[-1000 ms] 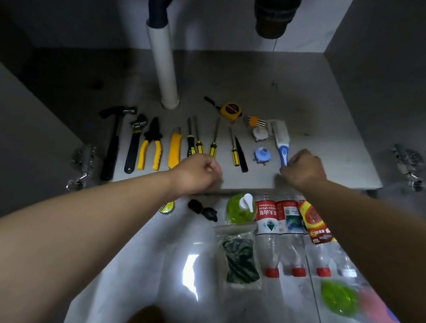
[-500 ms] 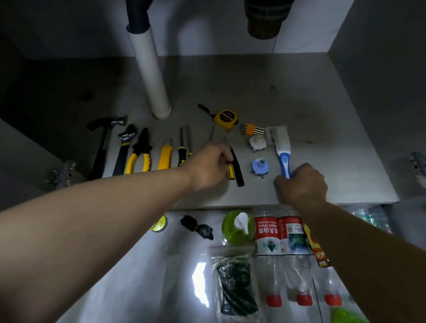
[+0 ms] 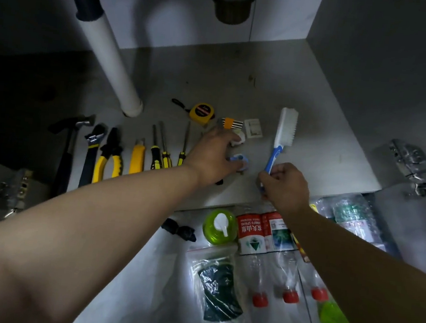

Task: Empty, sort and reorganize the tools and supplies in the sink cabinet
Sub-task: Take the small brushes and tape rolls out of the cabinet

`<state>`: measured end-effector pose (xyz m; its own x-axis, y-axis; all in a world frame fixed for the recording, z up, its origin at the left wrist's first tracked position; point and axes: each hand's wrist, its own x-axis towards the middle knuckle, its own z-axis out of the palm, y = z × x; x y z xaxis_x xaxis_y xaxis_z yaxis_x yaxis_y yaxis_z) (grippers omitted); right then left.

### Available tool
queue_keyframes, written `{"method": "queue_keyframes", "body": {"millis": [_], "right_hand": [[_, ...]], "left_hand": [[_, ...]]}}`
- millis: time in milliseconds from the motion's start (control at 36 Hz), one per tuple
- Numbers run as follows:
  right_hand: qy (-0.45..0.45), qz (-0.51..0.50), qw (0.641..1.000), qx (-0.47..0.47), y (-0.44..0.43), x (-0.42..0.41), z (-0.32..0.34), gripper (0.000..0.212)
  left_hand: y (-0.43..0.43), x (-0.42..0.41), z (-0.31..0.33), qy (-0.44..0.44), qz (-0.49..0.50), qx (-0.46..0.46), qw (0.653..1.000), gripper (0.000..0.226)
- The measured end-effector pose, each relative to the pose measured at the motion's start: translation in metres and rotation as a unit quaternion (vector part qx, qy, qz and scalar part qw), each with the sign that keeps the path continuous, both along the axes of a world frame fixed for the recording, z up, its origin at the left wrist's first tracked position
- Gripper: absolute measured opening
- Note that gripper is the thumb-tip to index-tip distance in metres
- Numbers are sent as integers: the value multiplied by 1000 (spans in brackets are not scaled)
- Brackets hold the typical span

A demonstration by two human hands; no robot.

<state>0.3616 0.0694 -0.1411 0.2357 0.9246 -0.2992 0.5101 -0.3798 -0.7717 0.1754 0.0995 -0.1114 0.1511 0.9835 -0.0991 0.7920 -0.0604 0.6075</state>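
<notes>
Right grip point(image 3: 282, 185) pinches the brush handle point(image 3: 275, 154); left grip point(image 3: 211, 156), palm down over the blue disc point(image 3: 241, 160), hold unclear.

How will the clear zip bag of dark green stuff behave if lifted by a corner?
Likely floppy: the zip bag is thin, wrinkled film, so it should sag from a corner grip. Its dark contents bunch mid-bag, so probably light but shifting. Glossy film on the shiny floor may slide when pushed.

This was a home's under-sink cabinet point(image 3: 265, 88): a white drainpipe point(image 3: 113, 55) and dark drain fitting point(image 3: 231, 4) hung beyond the left hand point(image 3: 211, 156).
</notes>
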Motion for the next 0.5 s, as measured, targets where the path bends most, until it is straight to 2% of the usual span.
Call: {"method": "queue_keyframes", "body": {"millis": [56, 111, 167, 222, 333, 389, 444, 500], "right_hand": [[53, 21, 998, 16, -5, -2, 7, 20], [100, 54, 993, 44, -9, -9, 19, 17], [114, 122, 984, 69, -12, -21, 35, 19], [131, 199, 969, 64, -15, -37, 51, 21], [166, 256, 952, 36, -16, -57, 69, 10], [89, 243, 965, 55, -9, -53, 71, 5], [-36, 235, 968, 77, 0, -45, 68, 14], [-106, 254, 960, 58, 8, -42, 64, 31]], "left_hand": [[-6, 2, 13, -121, 58, -32, 990, 44], [-14, -1, 29, -247, 69, -103, 961, 41], [-25, -9, 43, -295, 36, -156, 942, 41], [-38, -17, 52, -309, 27, -149, 939, 29], [-61, -38, 60, -350, 124, -120, 921, 25], [-73, -54, 60, -359, 172, -118, 910, 22], [-87, -74, 54, -282, 173, -93, 939, 23], [-106, -95, 43, -178, 138, -58, 973, 22]]}}
